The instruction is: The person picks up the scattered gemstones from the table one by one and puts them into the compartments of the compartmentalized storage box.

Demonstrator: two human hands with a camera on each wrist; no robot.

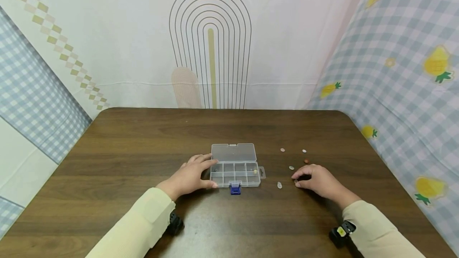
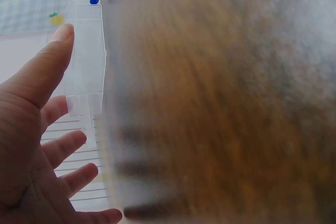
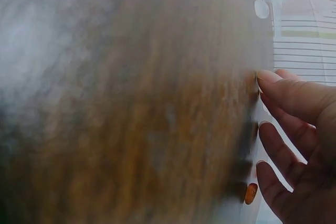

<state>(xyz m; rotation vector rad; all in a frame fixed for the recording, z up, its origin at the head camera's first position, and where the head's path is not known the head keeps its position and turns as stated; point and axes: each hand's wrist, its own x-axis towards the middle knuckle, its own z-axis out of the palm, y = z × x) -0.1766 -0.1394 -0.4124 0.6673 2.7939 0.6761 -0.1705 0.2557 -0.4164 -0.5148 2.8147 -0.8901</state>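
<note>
A clear plastic compartment box (image 1: 234, 179) lies on the table with its lid (image 1: 234, 152) folded back and a blue latch (image 1: 235, 189) at its front. Spread and fairly straight, the fingers of my left hand (image 1: 190, 176) rest at the box's left side, thumb by the front corner. One right compartment contains a small yellowish piece (image 1: 255, 171). Right of the box, my right hand (image 1: 319, 181) pinches a small dark stone (image 1: 295, 181) between thumb and index fingertips, low at the tabletop. Close to that hand lie a reddish-brown stone (image 1: 306, 161) and a pale stone (image 1: 291, 167).
More small pale stones lie between box and right hand: a whitish oval stone (image 1: 279, 185) in front, another stone (image 1: 282, 150) and a white stone (image 1: 304, 151) farther back. The brown wooden table (image 1: 150, 130) ends at a patterned cloth backdrop (image 1: 279, 51).
</note>
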